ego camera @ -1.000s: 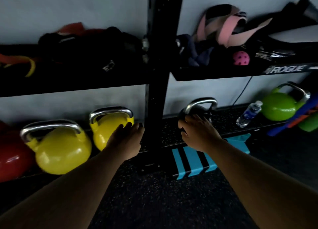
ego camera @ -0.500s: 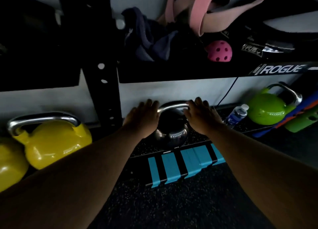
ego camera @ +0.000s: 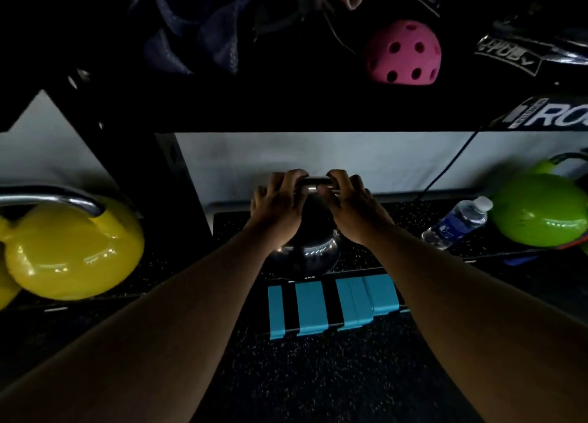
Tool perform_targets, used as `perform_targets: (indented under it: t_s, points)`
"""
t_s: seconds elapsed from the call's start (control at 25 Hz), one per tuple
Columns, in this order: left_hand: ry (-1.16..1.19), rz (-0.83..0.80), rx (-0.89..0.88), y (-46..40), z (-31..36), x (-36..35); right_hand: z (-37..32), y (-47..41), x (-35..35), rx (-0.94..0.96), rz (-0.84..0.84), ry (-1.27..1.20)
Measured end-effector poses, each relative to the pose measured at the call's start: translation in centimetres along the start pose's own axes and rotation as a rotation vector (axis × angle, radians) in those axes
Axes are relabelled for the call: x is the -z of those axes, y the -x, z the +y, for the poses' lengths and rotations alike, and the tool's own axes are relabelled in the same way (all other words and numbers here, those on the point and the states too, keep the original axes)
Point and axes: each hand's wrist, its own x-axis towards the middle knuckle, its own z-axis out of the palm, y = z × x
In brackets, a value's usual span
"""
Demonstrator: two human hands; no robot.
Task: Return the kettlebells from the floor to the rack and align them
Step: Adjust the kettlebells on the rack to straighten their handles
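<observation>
A dark, shiny kettlebell [ego camera: 307,252] stands upright on the rack's bottom shelf [ego camera: 375,260], near its front edge. Both hands are wrapped over its steel handle [ego camera: 316,182]: my left hand [ego camera: 280,204] grips the left end, my right hand [ego camera: 353,208] the right end. A yellow kettlebell [ego camera: 73,251] with a steel handle sits on the shelf left of the black upright post [ego camera: 149,168]. A green kettlebell [ego camera: 537,211] rests at the far right of the shelf.
A water bottle [ego camera: 458,222] lies between the dark and green kettlebells. Blue tape strips [ego camera: 331,305] mark the shelf's front lip. The upper shelf [ego camera: 318,111] hangs low overhead with a pink perforated ball [ego camera: 402,52], straps and cloth. Speckled rubber floor [ego camera: 318,375] lies below.
My left hand left the yellow kettlebell and joined the right on the dark kettlebell's handle. Both hands closed over the handle, and my view moved right and closer.
</observation>
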Motion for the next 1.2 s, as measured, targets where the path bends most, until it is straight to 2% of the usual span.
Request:
perform_targets:
  t_s: [0.08,0.2,0.24,0.32,0.44,0.52,0.6,0.68,0.76,0.88,1.2]
  points:
    - [0.005,0.029,0.100,-0.2,0.7,-1.0,0.6,-0.5,0.7,0.025,-0.039,-0.003]
    - [0.256,0.142,0.329,0.9,3.6,-2.8,0.9,0.0,0.4,0.076,-0.056,0.167]
    - [0.335,0.160,0.375,0.8,4.1,-2.6,0.7,0.3,0.2,0.047,-0.037,0.143]
    - [0.468,0.168,0.438,0.2,4.0,-1.6,0.7,0.6,0.3,-0.014,-0.030,-0.022]
    - [0.637,0.137,0.566,0.1,3.1,-1.4,1.3,0.4,1.2,0.017,-0.134,-0.298]
    - [0.683,0.151,0.622,0.6,3.2,-2.5,1.1,0.7,0.8,-0.019,-0.093,-0.434]
    - [0.743,0.141,0.604,0.4,3.3,-2.4,0.3,1.7,-0.6,-0.061,0.031,-0.474]
    - [0.743,0.103,0.487,-0.2,2.8,-1.6,-0.5,2.7,-1.6,-0.090,0.103,-0.497]
    - [0.725,0.058,0.421,-0.5,2.0,-1.4,-0.2,3.3,-1.9,-0.114,0.069,-0.621]
    - [0.783,0.128,0.408,0.2,1.8,-2.9,0.3,2.7,-1.4,-0.188,0.025,-0.896]
    - [0.847,0.063,0.352,-1.9,1.1,-1.5,-3.0,3.0,-3.9,-0.193,-0.003,-1.157]
